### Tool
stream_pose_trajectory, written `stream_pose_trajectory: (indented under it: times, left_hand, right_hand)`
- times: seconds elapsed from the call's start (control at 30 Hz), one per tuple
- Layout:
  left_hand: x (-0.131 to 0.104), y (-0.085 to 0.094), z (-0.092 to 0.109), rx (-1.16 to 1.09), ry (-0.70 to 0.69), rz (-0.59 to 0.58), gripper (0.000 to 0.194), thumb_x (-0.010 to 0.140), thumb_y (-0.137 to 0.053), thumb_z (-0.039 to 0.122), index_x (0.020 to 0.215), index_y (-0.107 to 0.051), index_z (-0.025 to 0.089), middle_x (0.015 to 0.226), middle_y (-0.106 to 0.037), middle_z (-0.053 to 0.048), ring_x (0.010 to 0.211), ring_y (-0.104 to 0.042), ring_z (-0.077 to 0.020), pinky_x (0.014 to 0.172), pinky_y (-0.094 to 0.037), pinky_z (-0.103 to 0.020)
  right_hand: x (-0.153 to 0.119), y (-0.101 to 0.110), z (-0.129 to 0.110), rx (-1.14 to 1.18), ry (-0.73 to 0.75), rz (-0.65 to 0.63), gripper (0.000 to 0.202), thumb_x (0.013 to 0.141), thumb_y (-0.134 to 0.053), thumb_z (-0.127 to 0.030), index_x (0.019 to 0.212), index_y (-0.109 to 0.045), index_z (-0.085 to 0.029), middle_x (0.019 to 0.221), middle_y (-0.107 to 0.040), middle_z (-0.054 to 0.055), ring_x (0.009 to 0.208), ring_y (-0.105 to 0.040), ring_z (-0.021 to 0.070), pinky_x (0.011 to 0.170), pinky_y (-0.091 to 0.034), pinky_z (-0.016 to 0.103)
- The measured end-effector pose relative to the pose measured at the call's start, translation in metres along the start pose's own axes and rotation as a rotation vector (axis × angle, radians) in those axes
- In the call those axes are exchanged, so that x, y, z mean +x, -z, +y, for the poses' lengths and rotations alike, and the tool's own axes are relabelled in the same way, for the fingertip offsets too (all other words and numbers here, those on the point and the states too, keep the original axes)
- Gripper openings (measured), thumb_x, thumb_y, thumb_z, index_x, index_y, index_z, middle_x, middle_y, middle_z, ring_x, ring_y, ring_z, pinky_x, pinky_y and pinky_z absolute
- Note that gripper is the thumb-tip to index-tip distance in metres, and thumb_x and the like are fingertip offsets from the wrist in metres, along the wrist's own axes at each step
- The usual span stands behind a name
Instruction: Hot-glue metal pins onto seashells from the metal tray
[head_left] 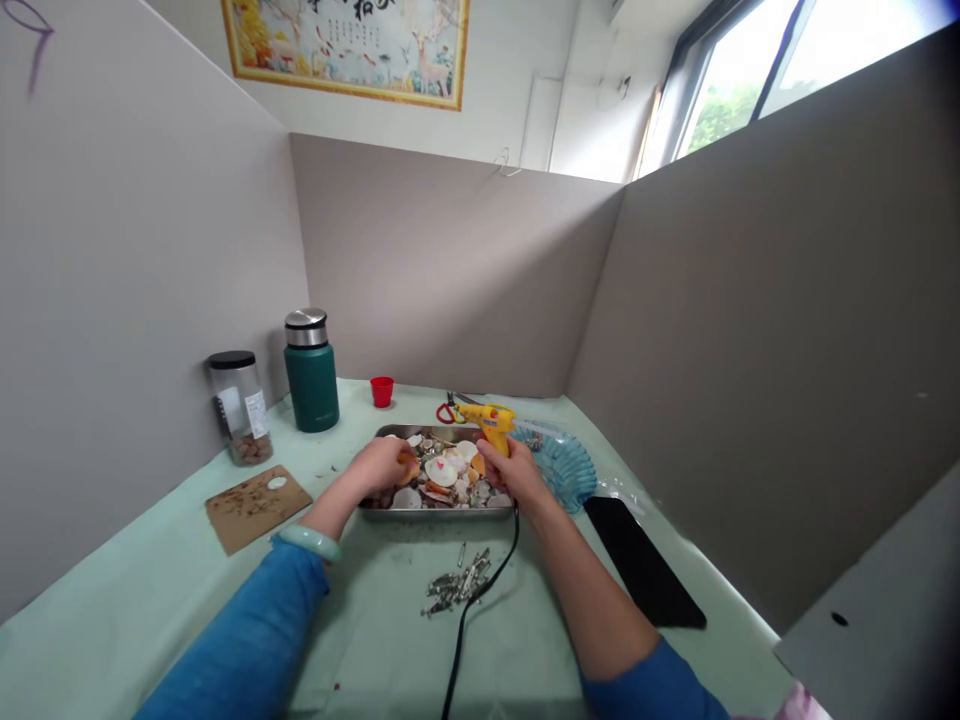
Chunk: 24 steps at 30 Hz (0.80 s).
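Observation:
A yellow glue gun (495, 422) is gripped in my right hand (510, 472), its nozzle pointing left above the back right of a metal tray (450, 515). The tray holds many shells (441, 471) in white, orange and brown. At its left side my left hand (386, 464) has its fingers closed around an orange piece, perhaps a shell, mostly hidden by the fingers. A black cord (480, 592) hangs from the gun and runs toward me, past a pile of small metal clips (456, 582) in front of the tray.
At the left stand a green bottle (311, 380), a clear jar (244, 410) and a brown board (257, 508). Behind the tray are a red cup (382, 391) and red-handled scissors (446, 411). A blue scalloped dish (562, 468) and a black slab (643, 562) lie right. Partitions surround the table.

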<state>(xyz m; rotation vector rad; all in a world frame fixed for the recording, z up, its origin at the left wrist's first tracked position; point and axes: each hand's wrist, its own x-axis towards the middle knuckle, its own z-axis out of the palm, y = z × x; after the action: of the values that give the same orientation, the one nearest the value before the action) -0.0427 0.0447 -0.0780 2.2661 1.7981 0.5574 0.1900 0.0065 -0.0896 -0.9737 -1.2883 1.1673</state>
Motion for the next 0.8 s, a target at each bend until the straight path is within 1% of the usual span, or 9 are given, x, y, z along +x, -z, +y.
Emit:
stream_pose_trajectory:
  times: [0.1, 0.23, 0.3, 0.4, 0.5, 0.57, 0.67, 0.73, 0.8]
  left_hand:
    - [0.010, -0.008, 0.020, -0.138, -0.049, -0.031, 0.021, 0.065, -0.066, 0.024, 0.084, -0.074, 0.021, 0.078, -0.072, -0.007, 0.073, -0.066, -0.0224, 0.064, -0.046, -0.025]
    - [0.024, -0.009, 0.036, -0.450, 0.002, -0.013, 0.040, 0.076, -0.056, 0.026, 0.114, -0.064, 0.016, 0.066, -0.068, -0.006, 0.052, -0.061, -0.0180, 0.050, -0.044, -0.025]
    - [0.028, -0.001, 0.031, -0.355, 0.039, 0.071, 0.037, 0.079, -0.054, 0.028, 0.112, -0.064, 0.016, 0.077, -0.071, -0.009, 0.054, -0.061, -0.0180, 0.052, -0.044, -0.026]
    - [0.025, 0.014, 0.012, 0.043, 0.037, 0.189, 0.025, 0.080, -0.055, 0.030, 0.096, -0.070, 0.019, 0.094, -0.071, -0.012, 0.081, -0.064, -0.0232, 0.067, -0.045, -0.028]
    - [0.018, 0.021, -0.007, 0.117, 0.082, 0.188, 0.024, 0.079, -0.057, 0.028, 0.097, -0.071, 0.020, 0.096, -0.071, -0.013, 0.089, -0.063, -0.0269, 0.073, -0.045, -0.031]
    - [0.014, 0.019, -0.015, 0.134, 0.095, 0.174, 0.033, 0.078, -0.057, 0.023, 0.109, -0.067, 0.021, 0.103, -0.070, -0.013, 0.093, -0.063, -0.0272, 0.078, -0.046, -0.031]
    - [0.010, 0.015, -0.019, 0.143, 0.062, 0.275, 0.044, 0.076, -0.057, 0.018, 0.120, -0.060, 0.018, 0.124, -0.060, -0.014, 0.103, -0.060, -0.0252, 0.087, -0.043, -0.029]
    - [0.006, 0.014, -0.016, 0.158, 0.036, 0.330, 0.042, 0.077, -0.057, 0.023, 0.118, -0.061, 0.018, 0.133, -0.053, -0.013, 0.104, -0.059, -0.0247, 0.087, -0.044, -0.029]
    - [0.003, 0.014, -0.011, 0.177, 0.023, 0.301, 0.029, 0.080, -0.052, 0.023, 0.105, -0.068, 0.022, 0.122, -0.061, -0.010, 0.100, -0.060, -0.0241, 0.083, -0.045, -0.029]
  right_hand:
    - [0.000, 0.001, 0.000, -0.002, 0.009, 0.017, 0.046, 0.068, -0.067, -0.052, 0.094, -0.056, -0.016, 0.043, -0.039, -0.011, 0.035, -0.029, 0.0058, 0.035, -0.020, 0.020]
    - [0.001, 0.004, 0.002, -0.001, 0.013, 0.041, 0.046, 0.068, -0.067, -0.051, 0.095, -0.057, -0.016, 0.043, -0.040, -0.010, 0.037, -0.030, 0.0064, 0.037, -0.020, 0.020]
    - [0.001, 0.006, 0.003, -0.017, 0.013, 0.037, 0.046, 0.068, -0.066, -0.051, 0.096, -0.058, -0.016, 0.044, -0.041, -0.009, 0.037, -0.031, 0.0068, 0.037, -0.021, 0.020]
    - [0.000, 0.008, 0.001, -0.043, 0.014, 0.011, 0.044, 0.069, -0.066, -0.052, 0.095, -0.059, -0.017, 0.045, -0.041, -0.009, 0.038, -0.031, 0.0069, 0.038, -0.022, 0.021]
    - [-0.003, 0.006, -0.003, -0.058, 0.007, 0.019, 0.044, 0.068, -0.066, -0.052, 0.094, -0.059, -0.017, 0.045, -0.041, -0.009, 0.037, -0.031, 0.0070, 0.038, -0.021, 0.021]
    - [-0.004, 0.005, -0.005, -0.066, -0.003, 0.031, 0.044, 0.068, -0.065, -0.051, 0.095, -0.059, -0.017, 0.044, -0.041, -0.009, 0.037, -0.030, 0.0071, 0.038, -0.021, 0.022]
    - [-0.005, 0.003, -0.005, -0.064, -0.006, 0.029, 0.046, 0.067, -0.065, -0.051, 0.096, -0.059, -0.016, 0.044, -0.040, -0.009, 0.037, -0.029, 0.0073, 0.038, -0.019, 0.022]
    - [-0.005, 0.003, -0.004, -0.061, -0.005, 0.024, 0.047, 0.067, -0.066, -0.051, 0.098, -0.059, -0.017, 0.044, -0.040, -0.009, 0.037, -0.029, 0.0075, 0.039, -0.019, 0.022]
    - [-0.004, 0.003, -0.002, -0.074, -0.009, 0.022, 0.045, 0.067, -0.066, -0.051, 0.097, -0.059, -0.017, 0.044, -0.040, -0.009, 0.038, -0.029, 0.0078, 0.039, -0.019, 0.022]
